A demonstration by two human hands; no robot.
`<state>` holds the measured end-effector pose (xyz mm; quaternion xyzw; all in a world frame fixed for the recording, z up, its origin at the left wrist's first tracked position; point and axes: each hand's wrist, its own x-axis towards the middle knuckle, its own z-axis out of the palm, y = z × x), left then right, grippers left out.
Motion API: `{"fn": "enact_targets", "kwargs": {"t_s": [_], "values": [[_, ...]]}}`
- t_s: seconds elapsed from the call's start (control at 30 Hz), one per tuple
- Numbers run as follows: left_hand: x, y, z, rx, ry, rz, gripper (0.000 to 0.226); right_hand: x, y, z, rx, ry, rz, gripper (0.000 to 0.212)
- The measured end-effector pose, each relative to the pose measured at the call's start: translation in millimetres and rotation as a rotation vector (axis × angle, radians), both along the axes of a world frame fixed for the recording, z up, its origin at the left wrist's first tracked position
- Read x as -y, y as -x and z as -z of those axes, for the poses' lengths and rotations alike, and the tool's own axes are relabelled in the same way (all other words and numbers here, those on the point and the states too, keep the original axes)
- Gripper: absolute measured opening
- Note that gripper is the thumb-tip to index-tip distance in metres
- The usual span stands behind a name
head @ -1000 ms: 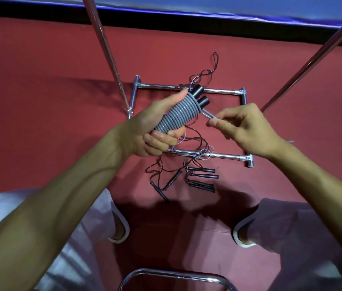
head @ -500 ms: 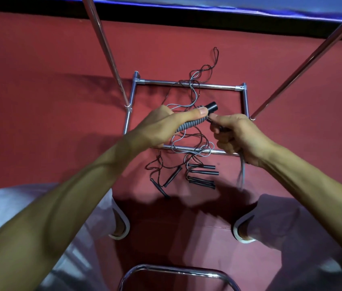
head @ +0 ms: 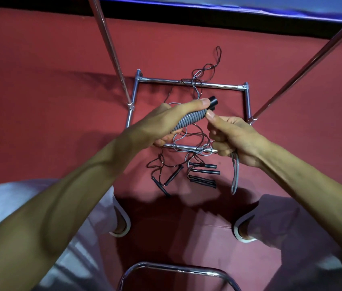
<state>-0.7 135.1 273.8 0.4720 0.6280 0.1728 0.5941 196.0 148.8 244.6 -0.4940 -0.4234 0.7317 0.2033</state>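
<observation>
Since 1.0 s ago, right hand (head: 235, 139) has gone from a fingertip pinch at the bundle's 3 o'clock side to a fist closed round the grey cord (head: 236, 175); the cord's free tail hangs out of the fist toward 6 o'clock, and the thumb tip sits just beside the coil's end. Left hand (head: 165, 120) grips the cord-wrapped bundle (head: 189, 120) at centre of view, thumb laid straight along its top up to the black cap (head: 213, 102), bundle pointing toward 2 o'clock. Loose black handles (head: 203, 173) lie at 6 o'clock of it on the red floor (head: 61, 101), near the chrome frame (head: 161, 81).
</observation>
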Motion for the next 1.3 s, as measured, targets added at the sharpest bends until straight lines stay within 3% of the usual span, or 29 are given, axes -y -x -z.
{"fn": "enact_targets", "kwargs": {"t_s": [0.17, 0.23, 0.3, 0.4, 0.47, 0.57, 0.63, 0.7, 0.83, 0.9, 1.03, 1.3], "values": [[-4, 8, 2, 0.082, 0.003, -0.041, 0.066, -9, -2, 6, 0.049, -0.190, -0.016, 0.032], [-6, 12, 1, 0.098, 0.019, -0.071, 0.063, -14, -13, 8, 0.253, -0.493, -0.059, 0.013], [-8, 14, 0, 0.097, 0.048, -0.083, 0.063, -17, -25, 11, 0.552, -0.851, -0.148, 0.009], [-9, 11, 3, 0.078, 0.063, -0.095, 0.066, -19, -35, 10, 0.712, -1.027, -0.213, 0.017], [-10, 9, 6, 0.049, 0.062, -0.106, 0.066, -18, -31, 8, 0.555, -0.805, -0.136, 0.022], [-10, 7, 13, -0.006, 0.032, -0.131, 0.067, -17, -24, 1, 0.158, -0.009, 0.028, 0.025], [-9, 5, 17, -0.056, 0.000, -0.167, 0.069, -19, -21, -1, 0.050, 0.257, 0.038, 0.029], [-8, 1, 22, -0.189, -0.036, -0.194, 0.078, -17, -18, 1, 0.099, 0.156, -0.022, 0.031], [-4, -10, 26, -0.619, -0.165, -0.127, 0.094, -9, -12, -1, 0.436, -0.395, -0.242, 0.031], [-1, -13, 30, -0.717, -0.213, -0.063, 0.093, -10, -14, -1, 0.556, -0.523, -0.361, 0.031], [2, -12, 33, -0.801, -0.242, 0.085, 0.088, -12, -18, -5, 0.620, -0.488, -0.410, 0.029], [5, -10, 21, -0.899, -0.259, 0.404, 0.081, -4, -19, -9, 0.391, -0.167, -0.355, 0.035]]}}
